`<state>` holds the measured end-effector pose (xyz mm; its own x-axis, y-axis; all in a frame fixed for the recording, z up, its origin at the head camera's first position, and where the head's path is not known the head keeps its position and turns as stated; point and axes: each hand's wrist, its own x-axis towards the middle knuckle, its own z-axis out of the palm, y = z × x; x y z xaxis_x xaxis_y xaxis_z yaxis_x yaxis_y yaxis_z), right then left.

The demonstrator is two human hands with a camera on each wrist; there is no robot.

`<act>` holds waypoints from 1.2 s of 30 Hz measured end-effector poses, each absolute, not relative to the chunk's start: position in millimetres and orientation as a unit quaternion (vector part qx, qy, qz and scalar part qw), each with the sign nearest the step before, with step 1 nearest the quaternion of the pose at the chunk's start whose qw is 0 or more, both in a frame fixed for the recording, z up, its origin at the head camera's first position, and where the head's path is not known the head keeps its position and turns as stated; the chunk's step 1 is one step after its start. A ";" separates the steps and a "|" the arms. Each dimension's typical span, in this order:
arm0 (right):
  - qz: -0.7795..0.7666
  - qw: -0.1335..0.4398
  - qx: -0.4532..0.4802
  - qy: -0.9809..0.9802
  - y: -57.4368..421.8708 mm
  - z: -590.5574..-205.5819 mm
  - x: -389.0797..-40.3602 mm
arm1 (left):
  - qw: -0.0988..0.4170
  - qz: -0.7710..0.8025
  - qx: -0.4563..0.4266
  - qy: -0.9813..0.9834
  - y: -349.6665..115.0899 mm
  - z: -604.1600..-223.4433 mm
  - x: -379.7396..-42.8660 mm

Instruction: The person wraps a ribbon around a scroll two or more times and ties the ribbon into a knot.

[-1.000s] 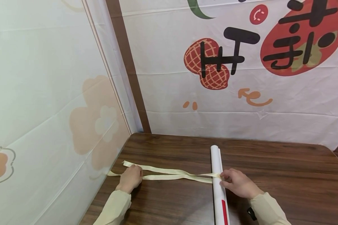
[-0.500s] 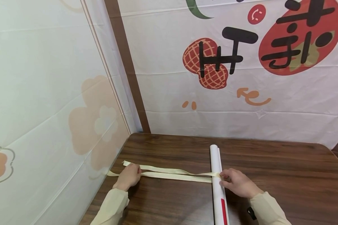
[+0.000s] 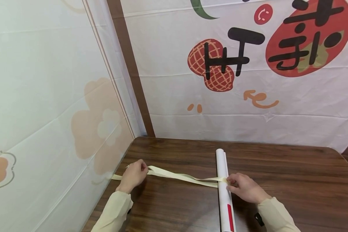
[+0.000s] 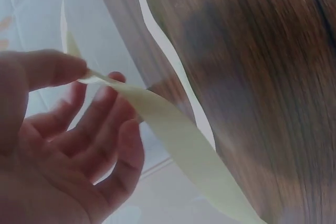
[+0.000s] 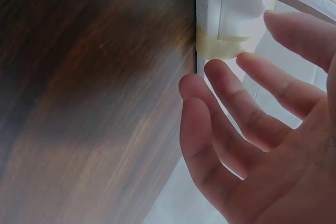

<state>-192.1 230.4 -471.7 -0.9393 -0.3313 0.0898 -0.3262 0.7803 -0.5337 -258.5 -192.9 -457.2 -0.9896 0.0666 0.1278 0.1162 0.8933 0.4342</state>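
Note:
A rolled white sheet (image 3: 221,164) with a red strip lies lengthwise on the table. Round it passes a pale yellow ribbon (image 3: 179,176), whose two strands run left and overlap. My left hand (image 3: 134,174) pinches one strand between thumb and fingers, slightly above the table; in the left wrist view that strand (image 4: 184,153) twists away, and the other strand (image 4: 165,45) lies on the wood. With loosely bent fingers, my right hand (image 3: 245,187) touches the roll's right side by the ribbon band (image 5: 220,46). The thumb and the other fingers stand apart there.
The dark wood table (image 3: 284,170) borders a white printed cloth (image 3: 168,125) at the back and another cloth (image 3: 61,145) on the left. One ribbon end (image 3: 116,177) reaches the table's left edge. A small black object (image 3: 259,219) shows by the right sleeve.
The left hand has slid left, then risen and moved slightly away with the ribbon. The strands, crossed at first, lay side by side, and now overlap again. My right hand keeps its place.

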 end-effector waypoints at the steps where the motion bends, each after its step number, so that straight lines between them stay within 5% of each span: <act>1: -0.282 0.004 -0.174 0.944 230.6 -472.0 -192.1 | 0.059 -0.230 -0.044 -0.970 -192.4 -456.7 -259.0; 18: -0.273 -0.020 -0.165 0.947 229.6 -472.1 -192.7 | 0.092 -0.316 -0.035 -0.944 -173.2 -449.1 -265.8; 25: -0.259 -0.082 -0.185 0.944 226.4 -469.5 -192.4 | 0.068 -0.347 -0.039 -0.934 -153.9 -441.0 -261.7; 36: -0.261 -0.101 -0.179 0.943 219.3 -468.2 -192.7 | 0.011 -0.406 -0.089 -0.909 -122.5 -444.9 -258.3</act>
<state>-192.7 219.3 -468.2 -0.9157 -0.2843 0.2841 -0.3900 0.7995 -0.4569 -258.3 -122.5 -444.9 -0.9841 0.1518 0.0926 0.1703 0.6545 0.7366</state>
